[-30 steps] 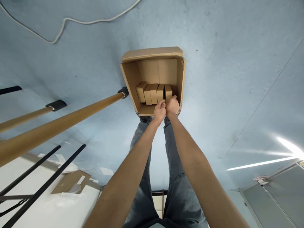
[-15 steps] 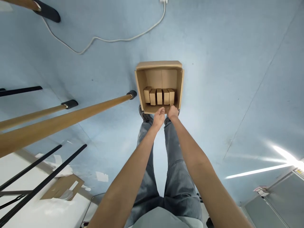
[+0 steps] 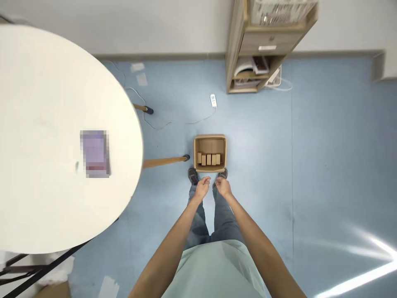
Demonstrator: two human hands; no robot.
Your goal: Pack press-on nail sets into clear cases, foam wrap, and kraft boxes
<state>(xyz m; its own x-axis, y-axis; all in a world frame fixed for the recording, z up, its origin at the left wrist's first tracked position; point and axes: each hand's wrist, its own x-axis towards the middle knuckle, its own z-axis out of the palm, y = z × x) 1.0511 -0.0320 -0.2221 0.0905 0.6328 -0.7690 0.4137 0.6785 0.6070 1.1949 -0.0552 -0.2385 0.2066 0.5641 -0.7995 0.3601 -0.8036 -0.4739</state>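
Note:
An open cardboard box (image 3: 226, 155) stands on the floor in front of my shoes. Inside it, several small brown cardboard boxes (image 3: 209, 159) stand in a row near the side closest to me. My left hand (image 3: 202, 187) hovers above my legs, just short of the box's near edge, with its fingers loosely bent and nothing visible in them. To its right, my right hand (image 3: 222, 186) is held at the same height, fingers half curled towards the left hand, also with nothing visible in it. Neither hand touches the box.
On the left is a round white table (image 3: 46, 103) with a blurred purple item (image 3: 94, 153) on it. Its wooden leg (image 3: 164, 161) reaches the floor beside the box. A white power strip (image 3: 213, 100) with a cable lies beyond, near a wooden cabinet (image 3: 235, 49).
Both hands have come away from the box's near edge, back towards me and slightly apart. My view has risen, bringing the tabletop and cabinet into sight. The small boxes keep their row.

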